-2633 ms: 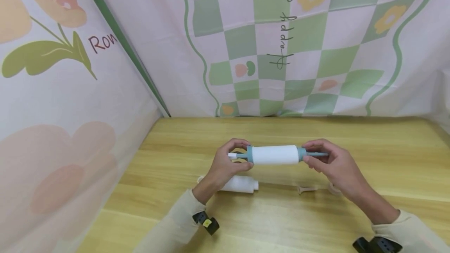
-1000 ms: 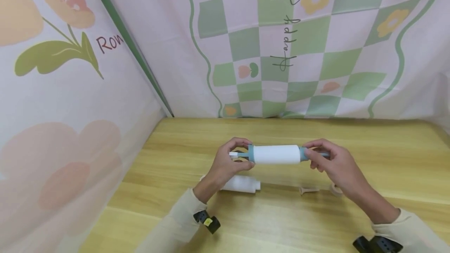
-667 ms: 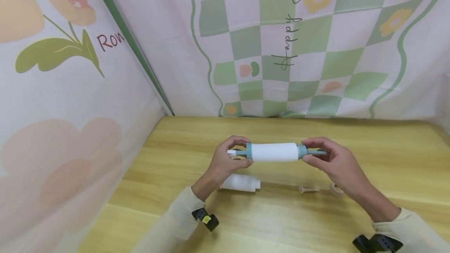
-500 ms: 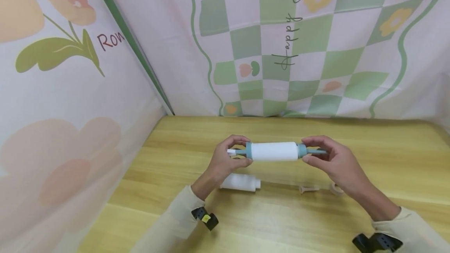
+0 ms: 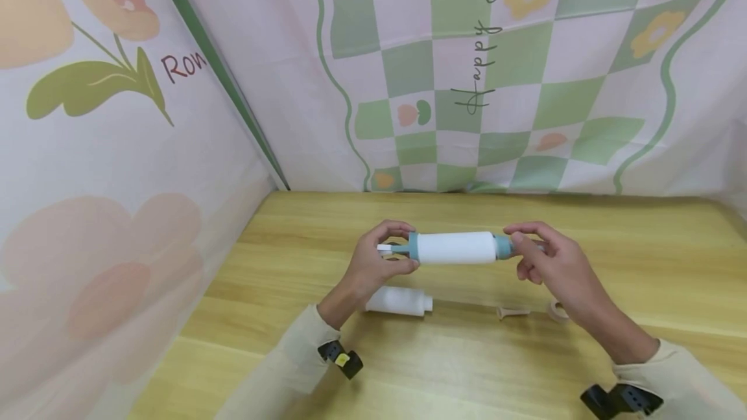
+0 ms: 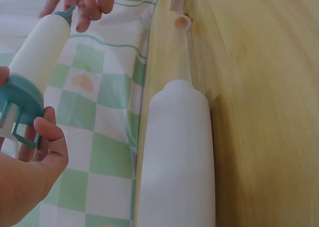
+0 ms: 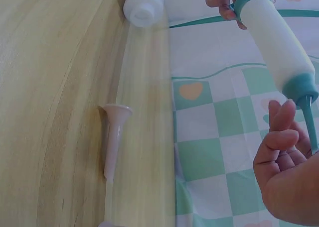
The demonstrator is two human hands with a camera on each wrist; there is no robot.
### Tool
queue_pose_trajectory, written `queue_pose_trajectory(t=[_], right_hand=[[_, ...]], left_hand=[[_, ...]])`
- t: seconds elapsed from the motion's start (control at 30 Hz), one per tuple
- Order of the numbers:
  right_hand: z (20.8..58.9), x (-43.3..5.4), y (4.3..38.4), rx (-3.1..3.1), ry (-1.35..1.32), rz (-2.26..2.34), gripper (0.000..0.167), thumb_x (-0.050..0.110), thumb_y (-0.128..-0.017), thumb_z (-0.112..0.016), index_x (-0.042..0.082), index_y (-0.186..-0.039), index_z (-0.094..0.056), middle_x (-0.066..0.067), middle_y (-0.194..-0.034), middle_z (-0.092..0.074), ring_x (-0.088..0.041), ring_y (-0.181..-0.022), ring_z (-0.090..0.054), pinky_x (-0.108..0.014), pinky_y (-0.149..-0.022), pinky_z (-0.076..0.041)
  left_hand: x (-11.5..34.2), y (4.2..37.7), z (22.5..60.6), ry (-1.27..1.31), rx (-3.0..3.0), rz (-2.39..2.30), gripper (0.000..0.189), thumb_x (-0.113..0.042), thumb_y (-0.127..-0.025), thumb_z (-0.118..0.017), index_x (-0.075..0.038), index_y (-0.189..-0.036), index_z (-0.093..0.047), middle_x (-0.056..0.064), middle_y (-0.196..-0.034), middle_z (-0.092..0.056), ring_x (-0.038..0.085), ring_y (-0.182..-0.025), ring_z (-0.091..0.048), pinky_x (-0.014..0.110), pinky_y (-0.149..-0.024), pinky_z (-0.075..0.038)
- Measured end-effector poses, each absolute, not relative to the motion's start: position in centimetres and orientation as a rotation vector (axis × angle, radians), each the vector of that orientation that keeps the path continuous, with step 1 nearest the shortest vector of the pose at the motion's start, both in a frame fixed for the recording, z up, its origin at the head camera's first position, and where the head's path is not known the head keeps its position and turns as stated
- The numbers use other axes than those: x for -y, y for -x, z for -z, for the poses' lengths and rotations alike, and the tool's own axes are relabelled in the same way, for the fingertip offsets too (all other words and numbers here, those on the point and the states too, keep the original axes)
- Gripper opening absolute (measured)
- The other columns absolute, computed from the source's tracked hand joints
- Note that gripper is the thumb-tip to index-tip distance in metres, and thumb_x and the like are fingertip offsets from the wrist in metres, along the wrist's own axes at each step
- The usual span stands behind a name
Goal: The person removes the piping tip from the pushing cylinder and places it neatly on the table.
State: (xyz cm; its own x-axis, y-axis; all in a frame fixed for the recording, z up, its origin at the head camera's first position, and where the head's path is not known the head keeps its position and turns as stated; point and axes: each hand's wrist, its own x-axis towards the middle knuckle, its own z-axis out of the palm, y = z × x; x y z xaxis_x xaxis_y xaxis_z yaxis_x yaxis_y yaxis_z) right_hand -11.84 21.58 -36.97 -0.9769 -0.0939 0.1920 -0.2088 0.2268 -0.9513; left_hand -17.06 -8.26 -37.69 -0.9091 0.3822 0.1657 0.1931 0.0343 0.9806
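Note:
A white bottle [image 5: 455, 248] with teal ends is held level above the wooden table. My left hand [image 5: 371, 269] grips its teal collar [image 5: 414, 247], which has loops and a white piece at the outer end, as the left wrist view shows. At the other end is a teal nozzle cap [image 5: 502, 247], tapering to a thin spout [image 7: 310, 125]. My right hand [image 5: 557, 264] has its thumb and index finger at this cap, pinching it, with the other fingers curled below. In the head view the hand hides most of the spout.
A second white bottle [image 5: 403, 301] lies on the table [image 5: 455, 368] below my left hand, partly hidden by the wrist. A pale pink flared piece [image 5: 513, 312] and a pink ring-like piece [image 5: 557, 310] lie toward the right. Printed cloth [image 5: 397, 70] hangs behind the table.
My right thumb has rolled over the near side of the nozzle cap, and its other fingers have curled lower. The bottle has risen slightly in the head view. My left hand keeps its grip.

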Motion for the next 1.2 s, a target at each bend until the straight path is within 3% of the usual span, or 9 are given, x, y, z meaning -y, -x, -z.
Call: queue_pose_trajectory(t=[0.27,0.83,1.2], right_hand=[[36.90,-21.39,11.78,2.397,-0.240,-1.949,0.026,0.027,-0.105,-0.053,0.004,-0.114,-0.063,-0.010,-0.086,-0.072,-0.016,-0.059,-0.059,-0.024,-0.051,-0.050],[37.41,-22.00,11.71,2.451,-0.368,-1.769,0.025,0.014,-0.101,-0.061,0.002,-0.123,-0.060,-0.006,-0.091,-0.068,-0.019,-0.070,-0.060,-0.028,-0.057,-0.049],[37.35,-22.08,11.70,2.410,-0.437,-1.800,0.028,0.005,-0.096,-0.067,0.000,-0.123,-0.059,0.000,-0.108,-0.066,-0.016,-0.088,-0.069,-0.025,-0.070,-0.057]], left_hand=[[8.14,17.00,37.86,-0.580,-2.108,-2.016,0.046,0.005,-0.078,-0.079,-0.008,-0.120,-0.065,0.010,-0.117,-0.061,0.026,-0.098,-0.066,0.040,-0.082,-0.058],[8.24,17.00,38.12,-0.585,-2.142,-1.979,0.048,0.004,-0.078,-0.078,-0.009,-0.122,-0.064,0.009,-0.119,-0.061,0.026,-0.098,-0.065,0.039,-0.086,-0.056],[8.38,17.01,38.07,-0.575,-2.181,-1.951,0.048,0.003,-0.077,-0.079,-0.010,-0.121,-0.065,0.009,-0.118,-0.062,0.025,-0.098,-0.065,0.039,-0.084,-0.057]])
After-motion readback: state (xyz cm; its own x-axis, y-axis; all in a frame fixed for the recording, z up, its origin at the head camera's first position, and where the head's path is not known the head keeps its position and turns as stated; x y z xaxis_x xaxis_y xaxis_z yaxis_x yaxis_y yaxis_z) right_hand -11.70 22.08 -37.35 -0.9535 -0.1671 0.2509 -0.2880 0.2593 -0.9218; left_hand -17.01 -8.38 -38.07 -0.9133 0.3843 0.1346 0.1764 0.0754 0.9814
